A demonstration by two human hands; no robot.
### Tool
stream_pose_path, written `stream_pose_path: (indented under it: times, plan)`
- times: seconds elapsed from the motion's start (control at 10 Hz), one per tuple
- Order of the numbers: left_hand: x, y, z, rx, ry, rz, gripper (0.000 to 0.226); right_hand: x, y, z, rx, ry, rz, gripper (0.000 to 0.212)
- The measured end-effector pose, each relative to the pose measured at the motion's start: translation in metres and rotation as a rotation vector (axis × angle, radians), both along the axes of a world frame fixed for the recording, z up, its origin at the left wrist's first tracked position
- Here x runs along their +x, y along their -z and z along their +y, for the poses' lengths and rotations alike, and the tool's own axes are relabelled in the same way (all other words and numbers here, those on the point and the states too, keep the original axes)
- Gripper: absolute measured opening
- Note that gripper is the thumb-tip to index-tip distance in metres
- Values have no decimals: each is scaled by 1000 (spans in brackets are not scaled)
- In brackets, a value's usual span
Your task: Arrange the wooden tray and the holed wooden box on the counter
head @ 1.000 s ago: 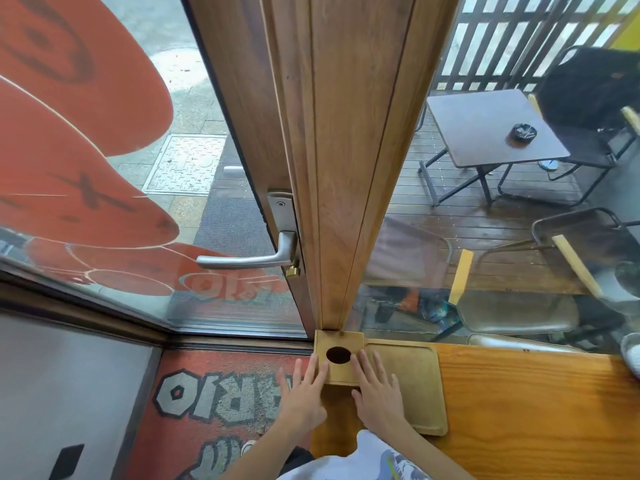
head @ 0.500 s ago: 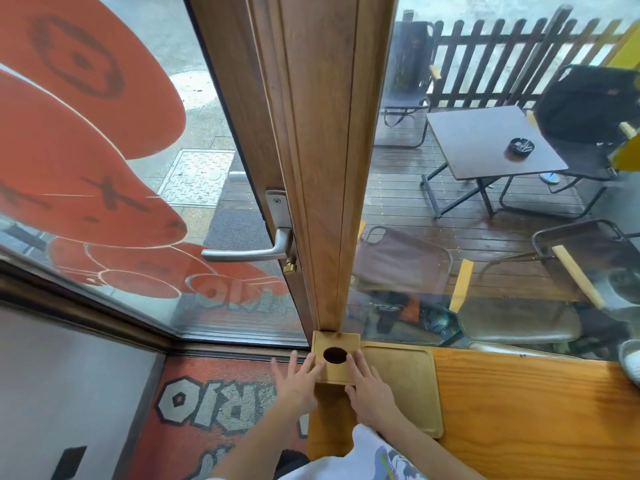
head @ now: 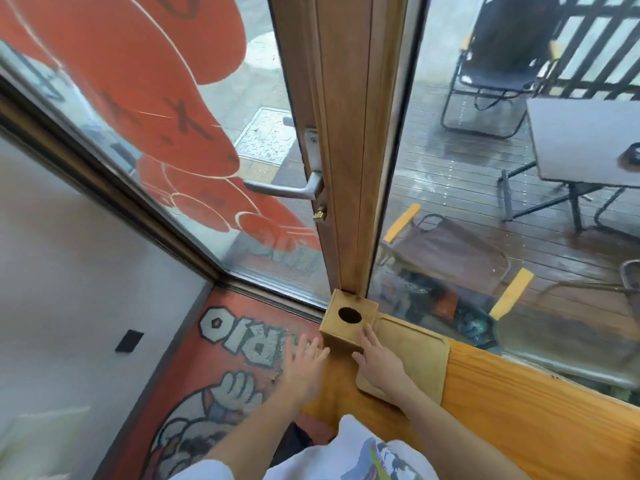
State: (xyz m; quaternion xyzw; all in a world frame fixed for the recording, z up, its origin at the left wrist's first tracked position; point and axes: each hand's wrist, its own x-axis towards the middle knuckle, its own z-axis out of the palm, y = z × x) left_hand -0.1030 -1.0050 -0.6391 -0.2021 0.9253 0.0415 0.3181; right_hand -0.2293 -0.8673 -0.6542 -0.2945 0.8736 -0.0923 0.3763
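wooden holed box sits at the counter corner, beside the tray. right hand lies flat, fingers spread, fingertips touching the box's near-right edge; left hand is open, just left of it.

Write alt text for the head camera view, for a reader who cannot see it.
Two bare hands, left hand and right hand, lie open beside a holed wooden box at the end of a wooden counter. The box stands against a wooden door post, with a wooden tray alongside it.
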Motion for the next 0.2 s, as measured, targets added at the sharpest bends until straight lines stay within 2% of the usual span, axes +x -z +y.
stream_pose_path:
  times: [0.2]
  plan:
    - [7, -23, 7, 46, -67, 37, 64, -12, -35, 10, -6, -114, 51, 47]
